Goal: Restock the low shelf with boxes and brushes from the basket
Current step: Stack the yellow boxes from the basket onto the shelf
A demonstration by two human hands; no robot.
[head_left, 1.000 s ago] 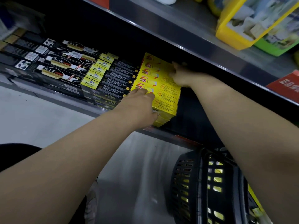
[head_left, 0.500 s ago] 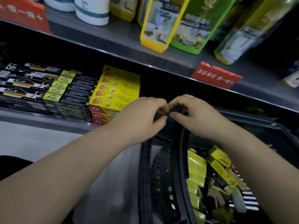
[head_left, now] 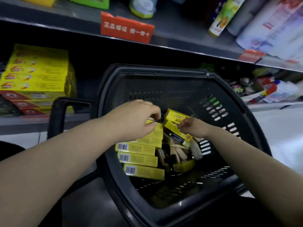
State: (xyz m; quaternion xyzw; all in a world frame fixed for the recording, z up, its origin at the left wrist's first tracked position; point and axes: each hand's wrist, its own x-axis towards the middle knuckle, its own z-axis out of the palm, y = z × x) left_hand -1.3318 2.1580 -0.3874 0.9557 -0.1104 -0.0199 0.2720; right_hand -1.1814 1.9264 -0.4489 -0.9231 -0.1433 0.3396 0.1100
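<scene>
A black plastic basket (head_left: pixel 242 112) stands on the floor in front of the low shelf (head_left: pixel 24 123). Inside it lie several yellow boxes (head_left: pixel 141 159) in a row and wooden-handled brushes (head_left: pixel 177 153). My left hand (head_left: pixel 136 118) reaches into the basket and grips the top yellow box (head_left: pixel 158 130) of the row between thumb and fingers. My right hand (head_left: pixel 191 126) pinches another yellow box (head_left: pixel 175 120) that lies tilted over the brushes. On the low shelf at the left sits a stack of yellow boxes (head_left: pixel 37 71) over red ones.
The basket's black handle (head_left: pixel 57 115) stands up at its left side. An upper shelf (head_left: pixel 180 41) with red price tags (head_left: pixel 126 28) carries bottles and packets. More packaged goods (head_left: pixel 270 89) lie on the low shelf at the right. Grey floor surrounds the basket.
Both hands left the stack on the shelf, came together above the basket rim, and have now dropped into the basket onto yellow boxes. The view swung right and down.
</scene>
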